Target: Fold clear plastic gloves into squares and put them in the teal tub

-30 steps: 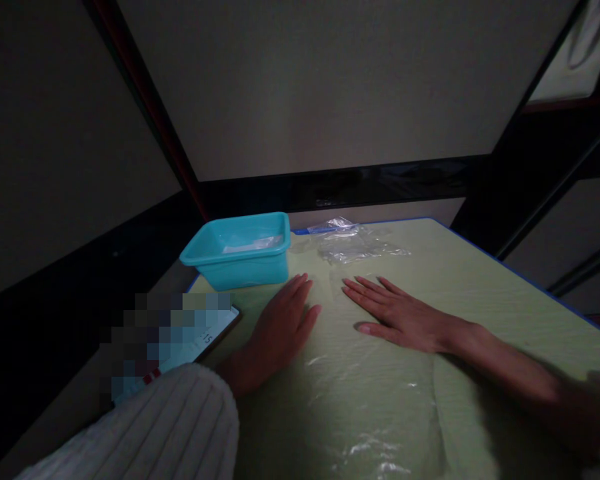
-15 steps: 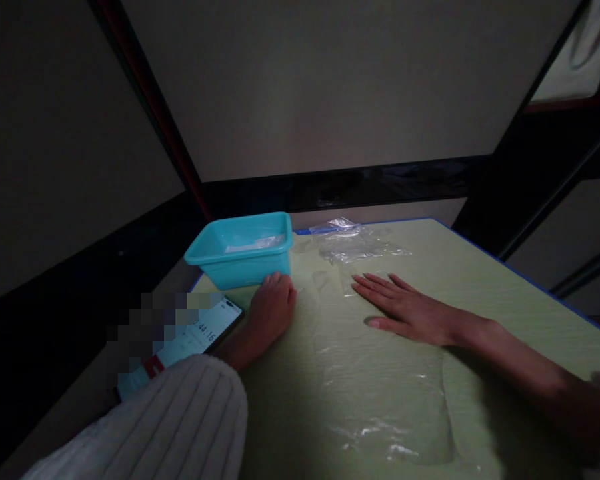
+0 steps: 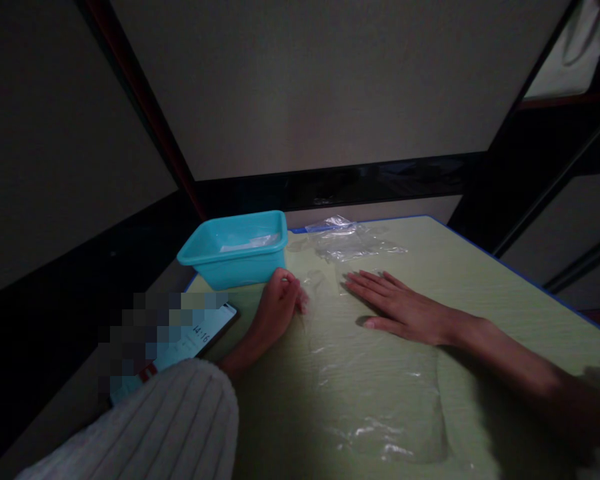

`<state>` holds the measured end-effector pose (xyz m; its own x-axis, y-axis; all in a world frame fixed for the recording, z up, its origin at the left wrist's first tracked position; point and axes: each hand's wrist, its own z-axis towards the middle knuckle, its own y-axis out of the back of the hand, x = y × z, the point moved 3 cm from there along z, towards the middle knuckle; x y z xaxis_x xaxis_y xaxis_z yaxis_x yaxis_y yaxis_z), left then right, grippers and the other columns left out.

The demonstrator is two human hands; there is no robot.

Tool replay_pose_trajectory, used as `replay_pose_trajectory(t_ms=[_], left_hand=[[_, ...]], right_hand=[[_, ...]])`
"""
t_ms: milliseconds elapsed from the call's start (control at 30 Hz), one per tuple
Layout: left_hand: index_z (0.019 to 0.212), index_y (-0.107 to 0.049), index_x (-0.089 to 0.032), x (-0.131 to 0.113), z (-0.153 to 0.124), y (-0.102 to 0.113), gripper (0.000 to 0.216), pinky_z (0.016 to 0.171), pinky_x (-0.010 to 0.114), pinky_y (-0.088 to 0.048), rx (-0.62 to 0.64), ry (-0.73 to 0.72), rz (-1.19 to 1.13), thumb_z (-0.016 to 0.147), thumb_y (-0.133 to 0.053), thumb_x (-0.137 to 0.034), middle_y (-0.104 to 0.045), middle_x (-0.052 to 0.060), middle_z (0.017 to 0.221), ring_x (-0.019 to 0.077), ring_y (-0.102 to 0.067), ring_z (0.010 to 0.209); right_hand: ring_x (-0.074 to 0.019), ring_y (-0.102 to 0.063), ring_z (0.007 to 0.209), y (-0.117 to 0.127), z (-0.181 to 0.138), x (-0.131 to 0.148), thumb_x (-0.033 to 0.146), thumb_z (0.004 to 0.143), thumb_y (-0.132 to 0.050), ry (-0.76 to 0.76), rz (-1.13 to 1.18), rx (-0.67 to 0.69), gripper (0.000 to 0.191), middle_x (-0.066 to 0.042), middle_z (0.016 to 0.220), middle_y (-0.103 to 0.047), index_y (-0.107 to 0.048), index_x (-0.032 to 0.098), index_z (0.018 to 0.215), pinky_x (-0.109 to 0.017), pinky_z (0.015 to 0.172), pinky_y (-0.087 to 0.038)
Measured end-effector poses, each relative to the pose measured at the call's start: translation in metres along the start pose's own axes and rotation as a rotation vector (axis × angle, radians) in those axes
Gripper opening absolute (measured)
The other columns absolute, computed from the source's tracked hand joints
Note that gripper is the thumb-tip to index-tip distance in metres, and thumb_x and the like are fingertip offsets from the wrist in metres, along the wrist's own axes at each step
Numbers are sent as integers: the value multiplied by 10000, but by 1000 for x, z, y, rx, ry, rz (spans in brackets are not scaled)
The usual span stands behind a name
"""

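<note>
A clear plastic bag [image 3: 380, 393] lies spread flat on the pale green table [image 3: 480, 293], its top end away from me. My right hand [image 3: 395, 303] rests palm down on the bag's upper part, fingers stretched out. At the bag's upper left edge, my left hand [image 3: 280, 300] is closed with its fingertips pinched on the thin plastic; the exact grip is hard to see. That hand sits just in front of a turquoise plastic basket [image 3: 240, 270], which holds some whitish, film-like material [image 3: 253, 243].
More crumpled clear plastic bags [image 3: 345, 240] lie at the table's far edge. Left of my left hand is a phone [image 3: 195, 340] with a lit screen, partly blurred out. My knee in ribbed light cloth [image 3: 180, 413] covers the near left. A panelled wall [image 3: 330, 93] stands behind.
My left hand has turned, and its fingers have come round toward the bag's left edge, where they pinch the plastic. The right hand stays flat in place. The view has shifted slightly.
</note>
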<state>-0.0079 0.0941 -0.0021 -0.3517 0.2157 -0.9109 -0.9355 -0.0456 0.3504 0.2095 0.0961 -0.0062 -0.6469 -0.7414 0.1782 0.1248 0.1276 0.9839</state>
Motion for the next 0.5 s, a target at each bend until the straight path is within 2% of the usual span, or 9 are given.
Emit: replay_pose_trajectory(t_ms=[133, 267, 333, 433, 500], left_hand=[[843, -340, -208, 0, -4, -4, 300, 419, 207, -392, 30, 16, -138, 813, -377, -504, -618, -11, 639, 128, -594, 464], [965, -376, -186, -2, -11, -11, 352, 611, 284, -492, 192, 9, -225, 831, -406, -510, -690, 71, 809, 185, -676, 705], [1027, -399, -178, -4, -15, -13, 309, 727, 317, -492, 283, -44, -167, 867, -399, -443, -697, 91, 890, 197, -666, 837], [1058, -462, -168, -7, -18, -11, 230, 882, 344, -441, 314, -188, 64, 887, -371, -293, -676, 96, 1018, 197, -613, 993], [1072, -507, -159, -8, -20, -11, 252, 948, 344, -401, 336, -254, 219, 870, -374, -226, -632, 97, 1125, 198, -561, 1084]], right_hand=[[-314, -172, 1349, 1, 0, -1, 573, 890, -284, 2, 10, -29, 673, -130, 1479, -216, -206, 178, 1429, -608, 1041, -164], [-317, -192, 1345, 2, -1, -2, 565, 892, -291, -11, 10, -51, 661, -138, 1473, -241, -211, 186, 1428, -603, 1039, -182], [-321, -207, 1341, 4, -1, -3, 566, 892, -288, -17, 12, -63, 655, -141, 1467, -256, -220, 192, 1425, -607, 1034, -194], [-320, -229, 1335, 7, -1, -5, 561, 897, -271, -43, 18, -72, 642, -142, 1457, -284, -238, 190, 1420, -611, 1032, -196], [-311, -237, 1334, 8, -2, -6, 554, 902, -258, -72, 17, -79, 635, -140, 1454, -294, -250, 180, 1415, -600, 1041, -192]])
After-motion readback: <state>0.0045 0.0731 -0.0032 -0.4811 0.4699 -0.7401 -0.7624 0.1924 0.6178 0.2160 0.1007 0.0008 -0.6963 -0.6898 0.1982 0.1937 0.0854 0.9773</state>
